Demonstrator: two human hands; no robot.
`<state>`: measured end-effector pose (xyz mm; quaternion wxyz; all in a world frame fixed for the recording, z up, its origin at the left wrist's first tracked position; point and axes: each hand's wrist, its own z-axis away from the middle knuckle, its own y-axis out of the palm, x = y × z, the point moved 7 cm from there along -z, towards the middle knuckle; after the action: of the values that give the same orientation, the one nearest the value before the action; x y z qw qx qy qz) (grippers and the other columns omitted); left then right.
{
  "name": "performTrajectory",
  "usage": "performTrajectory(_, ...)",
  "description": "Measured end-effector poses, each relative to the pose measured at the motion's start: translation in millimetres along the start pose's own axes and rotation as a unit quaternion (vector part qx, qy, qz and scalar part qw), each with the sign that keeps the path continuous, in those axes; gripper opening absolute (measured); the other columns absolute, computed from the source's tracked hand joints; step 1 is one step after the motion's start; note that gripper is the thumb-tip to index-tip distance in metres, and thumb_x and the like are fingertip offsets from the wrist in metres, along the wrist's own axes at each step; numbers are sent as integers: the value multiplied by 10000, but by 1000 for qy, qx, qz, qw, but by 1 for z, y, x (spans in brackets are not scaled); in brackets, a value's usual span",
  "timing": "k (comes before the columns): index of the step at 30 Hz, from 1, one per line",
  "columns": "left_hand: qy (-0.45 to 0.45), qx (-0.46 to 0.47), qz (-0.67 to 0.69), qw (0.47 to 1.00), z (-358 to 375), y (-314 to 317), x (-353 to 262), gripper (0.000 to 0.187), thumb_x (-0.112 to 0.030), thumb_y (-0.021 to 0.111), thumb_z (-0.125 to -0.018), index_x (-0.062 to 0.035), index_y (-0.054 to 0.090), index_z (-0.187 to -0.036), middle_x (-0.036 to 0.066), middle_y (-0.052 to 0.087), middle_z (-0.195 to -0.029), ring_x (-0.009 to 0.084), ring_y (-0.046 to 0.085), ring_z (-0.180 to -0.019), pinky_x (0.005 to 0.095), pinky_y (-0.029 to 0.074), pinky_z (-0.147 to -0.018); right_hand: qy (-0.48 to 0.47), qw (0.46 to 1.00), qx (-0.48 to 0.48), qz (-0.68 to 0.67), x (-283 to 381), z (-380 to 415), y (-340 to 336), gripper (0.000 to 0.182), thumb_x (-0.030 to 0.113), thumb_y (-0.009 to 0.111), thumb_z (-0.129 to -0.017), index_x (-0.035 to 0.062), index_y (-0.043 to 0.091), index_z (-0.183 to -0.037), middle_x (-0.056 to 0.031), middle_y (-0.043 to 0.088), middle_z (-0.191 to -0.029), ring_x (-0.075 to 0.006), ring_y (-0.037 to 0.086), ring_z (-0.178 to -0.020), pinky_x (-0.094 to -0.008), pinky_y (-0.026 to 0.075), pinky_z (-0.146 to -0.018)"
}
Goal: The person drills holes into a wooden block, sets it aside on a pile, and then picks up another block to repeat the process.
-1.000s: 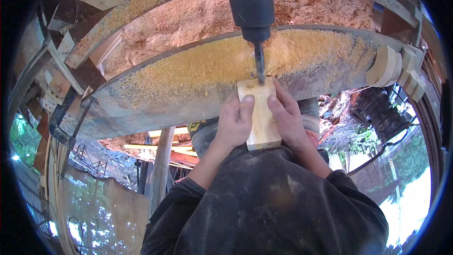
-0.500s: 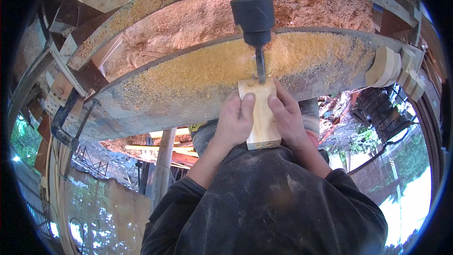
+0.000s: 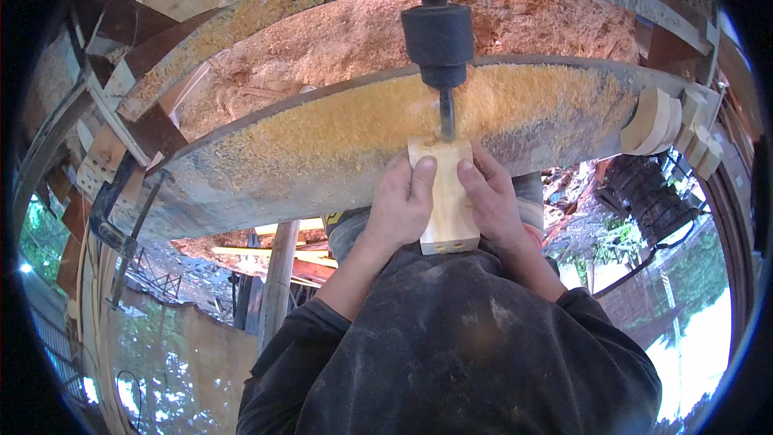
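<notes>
A pale wooden block [image 3: 448, 205] with drilled holes in both visible ends is held between my two hands, close against my dark clothing. My left hand [image 3: 404, 201] grips its left side, thumb lying on the upper face. On the right side my right hand [image 3: 491, 197] is closed the same way, its thumb also on top. Just beyond the block's far end a drill bit [image 3: 447, 115] points down from a black chuck [image 3: 437, 42]. The bit's tip is right at that end, beside a hole.
A long metal table [image 3: 266, 185] strewn with sawdust [image 3: 322, 129] spans the view under the chuck. Curved wooden pieces [image 3: 651, 121] rest at its right end. A clamp [image 3: 109, 213] hangs at the left end. Reddish sawdust is heaped behind.
The chuck and table appear slightly lower in the view. Both hands keep their hold on the wooden block, which has barely moved beneath the bit.
</notes>
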<state>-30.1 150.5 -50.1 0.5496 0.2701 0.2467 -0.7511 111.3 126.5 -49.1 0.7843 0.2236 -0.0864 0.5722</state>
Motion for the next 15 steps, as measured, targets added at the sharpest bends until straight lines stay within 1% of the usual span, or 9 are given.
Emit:
performTrajectory(4,9,7,-20,1000,-2,-1,-6,289,-218,479,-1021,14,631,-1102,250,641,-960,426,632,-921,465,485,-795,-19,999,-31,32,-4,-3,-8,542,181,536,-1027,-102,367,-1456,-121,576,-1321,-146,524,-1189,-291,424,-1009)
performTrajectory(6,9,-10,14,1000,-1,2,4,308,-242,473,-1030,11,642,-1080,245,643,-933,414,637,-880,453,487,-777,-37,997,-15,70,-5,-7,-10,560,190,545,-1024,-108,361,-1461,-113,584,-1310,-136,534,-1166,-285,437,-987)
performTrajectory(7,10,-10,13,1000,-1,2,6,308,-242,473,-1030,11,642,-1080,245,643,-933,414,637,-880,453,487,-777,-38,997,-14,69,-3,-6,-11,560,190,545,-1024,-108,361,-1461,-113,584,-1310,-136,534,-1166,-285,437,-987)
performTrajectory(9,-16,12,2,1000,-3,3,6,345,-275,465,-1040,14,653,-1055,242,649,-896,402,639,-831,447,487,-759,-41,994,10,98,11,-3,1,539,204,554,-1021,-101,399,-1437,-102,607,-1266,-123,546,-1131,-279,448,-965)
performTrajectory(10,-10,10,1,1000,-3,3,5,345,-275,465,-1040,14,653,-1055,242,649,-896,402,639,-831,447,487,-759,-47,994,13,99,9,-4,3,539,204,554,-1021,-101,399,-1437,-102,607,-1266,-123,546,-1131,-279,448,-965)
performTrajectory(12,-18,4,20,1000,-3,4,6,411,-339,446,-1047,13,657,-1061,247,663,-894,394,649,-838,429,494,-763,-64,994,-44,72,5,-6,-3,474,207,550,-1019,-77,460,-1388,-87,626,-1215,-118,561,-1093,-275,459,-941)
performTrajectory(13,-11,0,18,1000,-4,1,3,411,-339,446,-1047,13,657,-1061,247,663,-894,394,649,-838,429,494,-763,-71,994,-40,72,6,-6,-3,474,207,550,-1019,-77,460,-1388,-87,626,-1215,-118,561,-1093,-275,459,-941)
performTrajectory(15,-71,56,-85,992,-2,-1,4,470,-393,428,-1046,16,657,-1079,249,678,-938,389,659,-880,416,502,-789,-34,998,-4,52,4,-1,-1,431,195,541,-1018,-56,484,-1364,-78,633,-1189,-129,573,-1084,-282,464,-943)
